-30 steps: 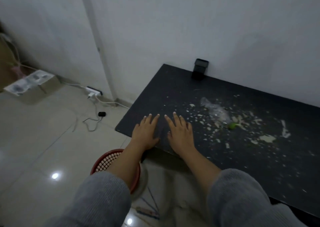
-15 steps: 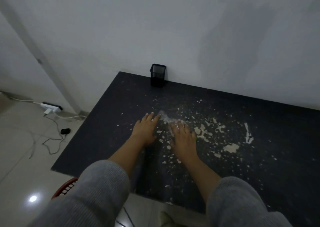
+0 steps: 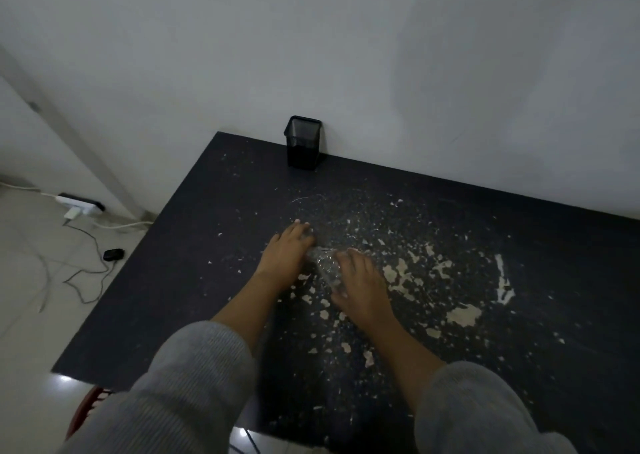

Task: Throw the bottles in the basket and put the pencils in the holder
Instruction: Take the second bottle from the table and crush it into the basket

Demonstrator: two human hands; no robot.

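Note:
A crumpled clear plastic bottle (image 3: 322, 262) lies on the black table (image 3: 194, 280), between my two hands. My right hand (image 3: 362, 282) curls over its right side, thumb below and fingers above it. Palm down on the table, my left hand (image 3: 287, 252) touches the bottle's left end with its fingers spread. The black mesh pencil holder (image 3: 303, 143) stands upright at the table's back edge against the wall. A red basket (image 3: 85, 413) shows on the floor at the lower left, mostly hidden by my left sleeve. No pencils are in view.
The tabletop is speckled with pale peeled patches (image 3: 462, 315). A white wall runs directly behind the table. On the tiled floor to the left lie a power strip (image 3: 81, 202), loose cables and a small black adapter (image 3: 113, 254).
The view has swung right and forward over the table. Both hands moved from the table's near left edge to the bottle, and my right hand has closed around it.

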